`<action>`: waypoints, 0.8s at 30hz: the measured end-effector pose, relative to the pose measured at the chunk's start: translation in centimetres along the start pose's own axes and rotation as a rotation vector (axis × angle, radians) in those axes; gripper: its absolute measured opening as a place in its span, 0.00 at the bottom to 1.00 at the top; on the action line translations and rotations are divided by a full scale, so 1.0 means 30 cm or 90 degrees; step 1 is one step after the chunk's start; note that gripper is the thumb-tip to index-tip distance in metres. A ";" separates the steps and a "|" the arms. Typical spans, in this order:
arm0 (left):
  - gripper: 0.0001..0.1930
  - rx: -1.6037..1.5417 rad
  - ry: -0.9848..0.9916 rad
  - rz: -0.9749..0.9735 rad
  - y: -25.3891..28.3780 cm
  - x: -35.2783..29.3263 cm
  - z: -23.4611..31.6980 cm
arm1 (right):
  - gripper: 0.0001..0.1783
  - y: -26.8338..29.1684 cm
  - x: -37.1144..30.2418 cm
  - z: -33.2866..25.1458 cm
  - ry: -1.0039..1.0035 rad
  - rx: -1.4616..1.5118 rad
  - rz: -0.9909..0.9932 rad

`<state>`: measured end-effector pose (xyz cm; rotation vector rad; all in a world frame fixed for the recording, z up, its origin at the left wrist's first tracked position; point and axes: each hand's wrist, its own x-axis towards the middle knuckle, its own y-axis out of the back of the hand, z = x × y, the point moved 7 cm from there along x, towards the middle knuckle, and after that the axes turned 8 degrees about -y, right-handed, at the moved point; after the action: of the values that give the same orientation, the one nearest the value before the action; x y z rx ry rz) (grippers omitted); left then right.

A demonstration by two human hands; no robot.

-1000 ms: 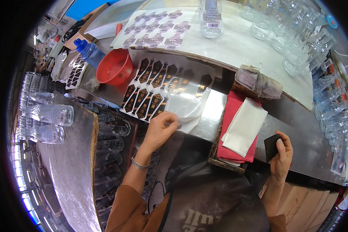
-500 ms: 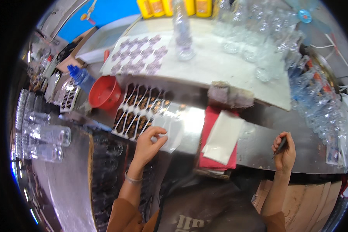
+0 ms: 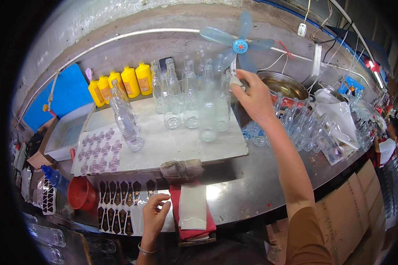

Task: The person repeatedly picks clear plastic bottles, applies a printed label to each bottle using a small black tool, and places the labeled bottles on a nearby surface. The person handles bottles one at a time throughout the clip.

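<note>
While the right hand (image 3: 254, 95) reaches high at the back, the left hand (image 3: 156, 216) waits by the black labels

Right hand: raised beyond the far right corner of the pale board (image 3: 177, 152), beside the cluster of clear bottles (image 3: 190, 104) and below the blue fan (image 3: 240, 46). Thumb and forefinger meet at a small pale thing (image 3: 235, 82); whether they grasp it, or it lies behind them, cannot be told.

Left hand: fingers loosely curled, thumb apart, nothing seen held. Located at the right end of the black label sheet (image 3: 121, 203), just left of the folded white cloth (image 3: 193, 205); contact with the sheet unclear.

Bottles: upright, grouped on the board; one printed bottle (image 3: 127, 121) stands apart, near the purple label sheet (image 3: 99, 148).

Step, as judged: a reach to the back, with labelling paused. Next move calls for a sure finger hold and a path clear of bottles and fan blades.

Changes from the earlier frame: right hand then low over the metal worktop (image 3: 234, 198) with a dark flat piece, now not visible; view tilted up, revealing the fan.
</note>
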<state>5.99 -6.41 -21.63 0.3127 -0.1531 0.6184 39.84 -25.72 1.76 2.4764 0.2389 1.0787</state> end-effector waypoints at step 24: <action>0.43 -0.357 0.043 -0.187 -0.283 0.051 0.188 | 0.19 -0.321 -0.392 -0.145 -0.119 0.277 -0.309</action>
<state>11.95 -13.99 -18.00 -0.2269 -0.2038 0.2750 28.74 -19.49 -7.63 2.6487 1.0495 0.6336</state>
